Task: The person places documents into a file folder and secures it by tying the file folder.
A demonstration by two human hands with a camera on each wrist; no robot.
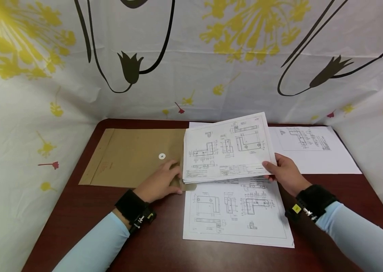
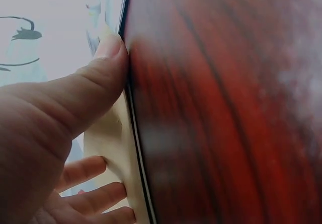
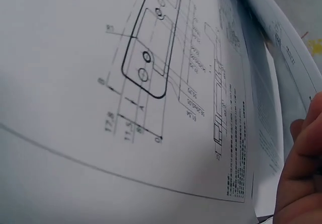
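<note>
My right hand grips a stack of printed technical drawings at its lower right corner, thumb on top. The stack is tilted and raised over another pile of drawings on the table. In the right wrist view, a drawing sheet fills most of the picture, with my fingers at the right edge. My left hand holds the lower right corner of a brown paper envelope, beside the stack's left edge. The left wrist view has my thumb at the envelope's edge; my index finger is mostly hidden.
A white button disc sits on the envelope. More printed sheets lie at the back right of the dark wooden table. A patterned white cloth hangs behind the table and at both sides.
</note>
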